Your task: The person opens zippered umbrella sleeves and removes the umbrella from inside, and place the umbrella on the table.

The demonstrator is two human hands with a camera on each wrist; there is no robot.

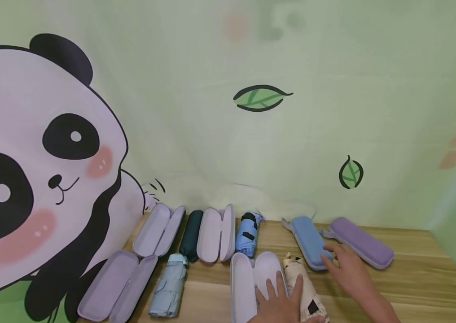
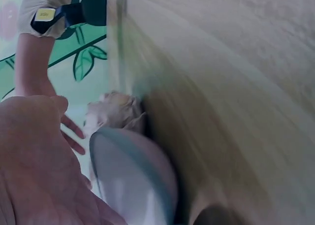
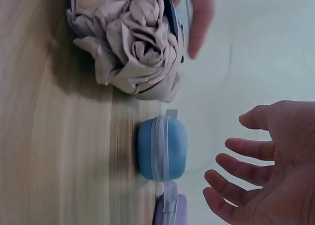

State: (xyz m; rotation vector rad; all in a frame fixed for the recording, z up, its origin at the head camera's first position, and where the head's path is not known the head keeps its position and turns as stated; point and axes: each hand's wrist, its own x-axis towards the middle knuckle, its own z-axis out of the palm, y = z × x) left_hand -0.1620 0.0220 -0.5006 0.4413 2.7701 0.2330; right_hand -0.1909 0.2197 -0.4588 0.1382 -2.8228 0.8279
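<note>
My left hand [image 1: 278, 303] has its fingers spread over the open pale case [image 1: 243, 287] and beside a beige folded umbrella [image 1: 304, 287] with black patches. Its palm [image 2: 39, 161] faces the case's rim in the left wrist view. Farther right, my right hand [image 1: 349, 271] reaches over the near end of a closed blue zip case [image 1: 309, 240], fingers loosely bent and apart. In the right wrist view the right hand [image 3: 280, 161] grips nothing; the gathered cloth end of the beige umbrella [image 3: 133, 48] and the blue case [image 3: 172, 148] lie across from it.
A closed purple case [image 1: 361, 242] lies right of the blue one. Leftward are a blue patterned umbrella [image 1: 248, 233], a dark green umbrella [image 1: 191, 233], a light blue umbrella [image 1: 169, 285] and several open lavender cases [image 1: 108, 282]. Behind the wooden table [image 1: 426, 287] hangs a panda-printed cloth [image 1: 195, 112].
</note>
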